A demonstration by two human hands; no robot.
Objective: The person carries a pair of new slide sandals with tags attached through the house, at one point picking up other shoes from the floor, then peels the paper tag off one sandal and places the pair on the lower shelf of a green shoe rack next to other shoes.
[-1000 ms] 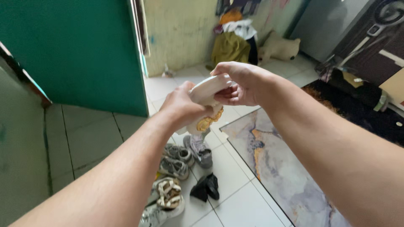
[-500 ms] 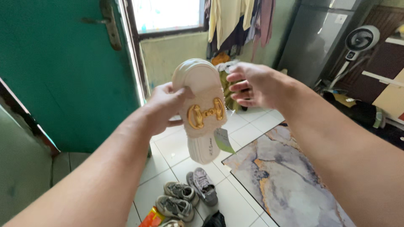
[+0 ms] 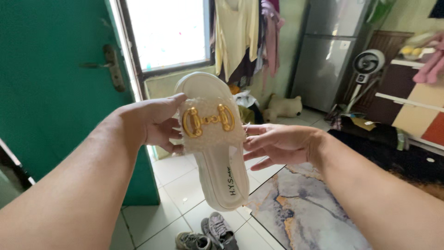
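Your left hand [image 3: 155,122] is closed on the near edge of a cream slide sandal [image 3: 212,139], thumb on the fluffy strap and fingers curled behind it, holding it up in front of you with the footbed facing you and the toe end pointing up. A gold buckle ornament [image 3: 208,121] sits across that strap. Your right hand [image 3: 277,144] is open, fingers spread and loosely extended, the fingertips just touching the sandal's other edge below the strap without gripping it. Below the sandal, on the white tiled floor [image 3: 180,185], lies a pair of grey sneakers [image 3: 208,234], and a marbled rug [image 3: 300,213] spreads out to the right of them. To your left stands a green door [image 3: 55,83] with a metal handle. Farther off, clothes [image 3: 245,37] hang beside a bright window [image 3: 166,32], with a grey refrigerator [image 3: 330,51] and a standing fan [image 3: 367,65] beyond.
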